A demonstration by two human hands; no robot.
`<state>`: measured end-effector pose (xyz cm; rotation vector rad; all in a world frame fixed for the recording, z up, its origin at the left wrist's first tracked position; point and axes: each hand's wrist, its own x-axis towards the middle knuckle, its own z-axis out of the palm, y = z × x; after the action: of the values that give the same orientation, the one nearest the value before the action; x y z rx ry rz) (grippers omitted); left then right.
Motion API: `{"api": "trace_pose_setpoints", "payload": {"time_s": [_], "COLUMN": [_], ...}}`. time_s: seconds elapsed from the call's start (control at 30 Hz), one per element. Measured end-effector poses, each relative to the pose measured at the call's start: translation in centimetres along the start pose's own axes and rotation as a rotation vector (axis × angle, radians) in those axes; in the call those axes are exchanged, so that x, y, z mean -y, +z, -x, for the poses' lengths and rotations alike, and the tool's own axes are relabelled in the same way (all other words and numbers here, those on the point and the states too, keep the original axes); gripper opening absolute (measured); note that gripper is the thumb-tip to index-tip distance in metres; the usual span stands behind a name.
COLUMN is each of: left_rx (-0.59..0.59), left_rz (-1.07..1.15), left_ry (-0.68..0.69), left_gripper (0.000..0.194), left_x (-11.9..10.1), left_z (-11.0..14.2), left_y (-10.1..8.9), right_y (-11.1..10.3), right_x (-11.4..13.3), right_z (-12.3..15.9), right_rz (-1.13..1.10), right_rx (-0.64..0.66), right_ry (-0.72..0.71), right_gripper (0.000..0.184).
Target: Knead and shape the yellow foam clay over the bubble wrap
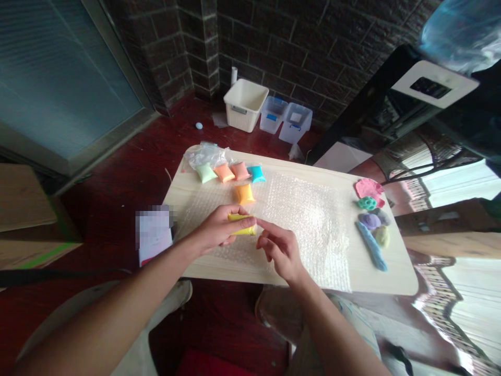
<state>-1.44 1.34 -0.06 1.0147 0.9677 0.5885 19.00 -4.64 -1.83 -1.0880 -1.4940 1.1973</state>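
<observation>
Packet [246,230], bright yellow and smooth, with a pale, clear edge at its right end; its middle is partly covered by a thumb. It is held above the near half of the table [395,274], over the bubble wrap [303,230]. The left hand [217,228] pinches it between thumb and fingers. The right hand [285,253] has its index finger extended to the packet's right end, the other fingers curled; whether it grips the edge cannot be told.
</observation>
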Motion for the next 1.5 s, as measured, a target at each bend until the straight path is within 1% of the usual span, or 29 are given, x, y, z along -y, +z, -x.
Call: {"api": "trace_pose_setpoints", "payload": {"time_s": [0.1, 0.17, 0.3, 0.4, 0.47, 0.6, 0.67, 0.83, 0.9, 1.03, 1.17, 1.23, 1.3, 1.5], "left_rx": [0.001, 0.01, 0.025, -0.013, -0.057, -0.109, -0.124, -0.166, -0.181, -0.176, -0.12, -0.096, -0.076, -0.01], "left_rz": [0.033, 0.016, -0.024, -0.051, -0.076, -0.118, -0.13, -0.152, -0.166, -0.198, -0.204, -0.2, -0.196, -0.161], "left_ry": [-0.057, -0.051, 0.047, 0.125, 0.161, 0.244, 0.284, 0.342, 0.359, 0.397, 0.363, 0.325, 0.281, 0.192], "left_gripper": [0.049, 0.049, 0.044, 0.042, 0.041, 0.038, 0.036, 0.035, 0.035, 0.036, 0.037, 0.039, 0.041, 0.042], "left_x": [-0.4, -0.5, -0.6, -0.5, -0.5, -0.2, -0.1, 0.1, 0.1, 0.4, 0.7, 0.7, 0.5, -0.4], "left_z": [0.3, 0.4, 0.5, 0.4, 0.4, 0.2, 0.1, -0.2, -0.3, -0.4, -0.4, -0.4, -0.3, -0.1], "left_y": [-0.2, -0.2, -0.1, 0.1, 0.2, 0.3, 0.3, 0.2, 0.2, 0.2, 0.2, 0.3, 0.4, 0.3], "right_y": [-0.5, -0.5, -0.1, 0.2, 0.2, 0.0, 0.1, 0.4, 0.6, 1.0, 1.2, 1.2, 1.2, 0.9], "right_x": [0.0, 0.1, 0.0, 0.0, -0.1, -0.2, -0.1, 0.5, 0.6, 0.4, 0.5, 0.7, 0.8, 0.3], "right_z": [-0.1, -0.1, 0.0, 0.0, 0.0, 0.0, -0.1, -0.2, -0.2, -0.3, -0.7, -0.9, -0.9, -0.3], "right_rz": [0.395, 0.529, 0.621, 0.618, 0.533, 0.165, 0.007, -0.238, -0.293, -0.446, -0.643, -0.705, -0.721, -0.602], "right_rx": [0.048, 0.052, 0.033, 0.028, 0.033, 0.061, 0.052, -0.096, -0.121, -0.106, -0.14, -0.151, -0.144, -0.072], "right_ry": [-0.205, -0.253, -0.234, -0.174, -0.115, 0.032, 0.086, 0.127, 0.162, 0.236, 0.292, 0.315, 0.328, 0.323], "right_gripper": [0.047, 0.048, 0.054, 0.056, 0.056, 0.05, 0.047, 0.034, 0.032, 0.029, 0.025, 0.026, 0.028, 0.035]}}
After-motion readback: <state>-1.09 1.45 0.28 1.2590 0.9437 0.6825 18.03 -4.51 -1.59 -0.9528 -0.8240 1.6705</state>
